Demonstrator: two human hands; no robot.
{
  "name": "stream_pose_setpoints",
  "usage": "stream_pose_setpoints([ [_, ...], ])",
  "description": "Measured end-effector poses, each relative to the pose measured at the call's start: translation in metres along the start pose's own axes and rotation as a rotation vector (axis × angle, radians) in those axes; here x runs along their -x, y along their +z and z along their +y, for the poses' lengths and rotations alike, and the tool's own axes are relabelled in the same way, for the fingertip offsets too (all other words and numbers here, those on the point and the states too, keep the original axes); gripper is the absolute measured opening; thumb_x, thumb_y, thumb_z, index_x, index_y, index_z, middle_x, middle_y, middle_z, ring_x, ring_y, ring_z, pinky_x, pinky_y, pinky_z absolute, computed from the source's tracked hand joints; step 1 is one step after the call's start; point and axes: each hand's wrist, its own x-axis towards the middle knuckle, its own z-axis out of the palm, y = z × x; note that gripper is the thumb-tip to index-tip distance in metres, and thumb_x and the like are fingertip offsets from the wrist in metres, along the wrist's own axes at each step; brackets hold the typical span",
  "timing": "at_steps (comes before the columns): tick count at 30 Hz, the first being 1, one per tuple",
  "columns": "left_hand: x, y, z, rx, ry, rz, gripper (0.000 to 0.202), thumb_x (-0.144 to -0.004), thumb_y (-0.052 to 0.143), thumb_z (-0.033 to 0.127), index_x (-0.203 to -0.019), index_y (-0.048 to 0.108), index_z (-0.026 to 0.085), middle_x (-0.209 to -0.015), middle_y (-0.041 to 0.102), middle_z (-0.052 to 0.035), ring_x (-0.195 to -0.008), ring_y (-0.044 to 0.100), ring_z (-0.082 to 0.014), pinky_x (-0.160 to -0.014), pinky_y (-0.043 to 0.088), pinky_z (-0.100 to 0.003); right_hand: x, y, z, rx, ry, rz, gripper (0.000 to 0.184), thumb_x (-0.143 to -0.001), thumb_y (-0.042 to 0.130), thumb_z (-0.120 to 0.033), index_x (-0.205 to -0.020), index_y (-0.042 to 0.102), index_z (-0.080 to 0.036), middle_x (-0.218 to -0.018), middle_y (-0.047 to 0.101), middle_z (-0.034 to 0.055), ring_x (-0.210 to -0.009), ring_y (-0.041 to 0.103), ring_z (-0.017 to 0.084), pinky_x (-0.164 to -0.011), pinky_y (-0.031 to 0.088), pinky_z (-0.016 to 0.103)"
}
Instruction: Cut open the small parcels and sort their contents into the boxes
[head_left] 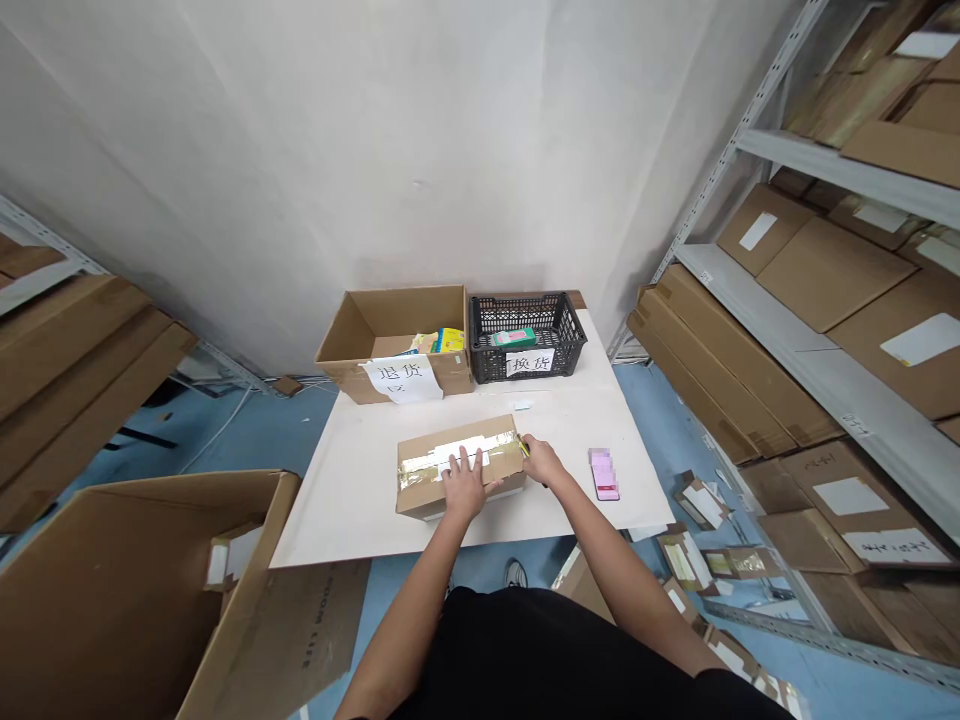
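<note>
1 brown cardboard box (427, 490) lay on the white tabletop (337, 500), its long side running left to right, its right end angled slightly away. Its top was closed, with 1 glossy band of clear tape (415, 471) lengthwise and 1 partly covered white label (470, 444) mid-top. A small yellow-and-black tool (523, 448), perhaps a cutter, was at its right end.

A view down from the head
The camera sits on the person's head and looks ahead and down at the left hand (464, 488), the right hand (543, 463) and the counter (345, 500). The black shirt (517, 660) is very near, at the bottom. The wall (450, 130) is farther off, at the top, and shelves (795, 155) stand at both sides.
</note>
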Motion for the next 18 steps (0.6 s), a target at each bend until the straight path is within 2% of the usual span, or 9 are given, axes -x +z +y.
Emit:
stream_pose_setpoints([
  [7, 0.003, -0.003, 0.004, -0.037, -0.003, 0.031, 0.089, -0.094, 0.037, 0.077, -0.163, 0.031, 0.023, -0.17, 0.024, -0.0217, -0.152, 0.025, -0.048, -0.111, 0.033, -0.059, 0.023, 0.007, 0.002, -0.011, -0.012, -0.006, 0.052, -0.076, 0.062, -0.007, -0.125, 0.063, -0.024, -0.107, 0.075, 0.0104, -0.095, 0.071, 0.027, -0.068, 0.045, 0.026],
  [10, 0.001, -0.011, 0.0, -0.027, 0.008, 0.012, 0.09, -0.093, 0.037, 0.078, -0.163, 0.031, 0.022, -0.17, 0.023, -0.0213, -0.151, 0.026, -0.0483, -0.111, 0.034, -0.06, 0.026, 0.01, 0.01, -0.116, -0.009, 0.008, 0.048, -0.072, 0.065, -0.008, -0.117, 0.066, -0.024, -0.098, 0.075, 0.0082, -0.083, 0.072, 0.025, -0.063, 0.045, 0.025],
  [13, -0.002, -0.018, -0.027, 0.005, 0.08, -0.016, 0.092, -0.09, 0.038, 0.081, -0.163, 0.033, 0.026, -0.171, 0.026, -0.0157, -0.151, 0.03, -0.0459, -0.114, 0.033, -0.059, 0.029, 0.026, 0.038, -0.461, 0.071, 0.114, 0.044, -0.078, 0.065, -0.018, -0.121, 0.063, -0.026, -0.085, 0.073, 0.0015, -0.059, 0.067, 0.017, -0.055, 0.046, 0.023],
  [15, -0.002, -0.018, -0.055, 0.029, 0.139, -0.025, 0.089, -0.09, 0.038, 0.082, -0.162, 0.035, 0.029, -0.171, 0.029, -0.0083, -0.153, 0.027, -0.042, -0.12, 0.028, -0.057, 0.033, 0.047, 0.067, -0.68, 0.242, 0.243, 0.036, -0.082, 0.062, -0.028, -0.119, 0.061, -0.024, -0.075, 0.069, -0.002, -0.051, 0.063, 0.015, -0.05, 0.046, 0.022],
  [16, -0.001, -0.016, -0.069, 0.043, 0.145, -0.007, 0.087, -0.091, 0.036, 0.082, -0.162, 0.035, 0.031, -0.171, 0.029, -0.0045, -0.156, 0.022, -0.0398, -0.123, 0.024, -0.056, 0.036, 0.06, 0.081, -0.738, 0.359, 0.301, 0.029, -0.083, 0.062, -0.033, -0.11, 0.063, -0.022, -0.07, 0.067, -0.0022, -0.051, 0.063, 0.015, -0.049, 0.047, 0.022],
  [18, 0.0, -0.01, -0.092, 0.069, 0.13, 0.01, 0.086, -0.093, 0.033, 0.08, -0.163, 0.03, 0.031, -0.172, 0.026, -0.0014, -0.159, 0.014, -0.0355, -0.126, 0.021, -0.053, 0.041, 0.085, 0.107, -0.811, 0.556, 0.286, 0.02, -0.083, 0.065, -0.038, -0.09, 0.064, -0.019, -0.066, 0.066, 0.0, -0.055, 0.065, 0.016, -0.05, 0.048, 0.022],
])
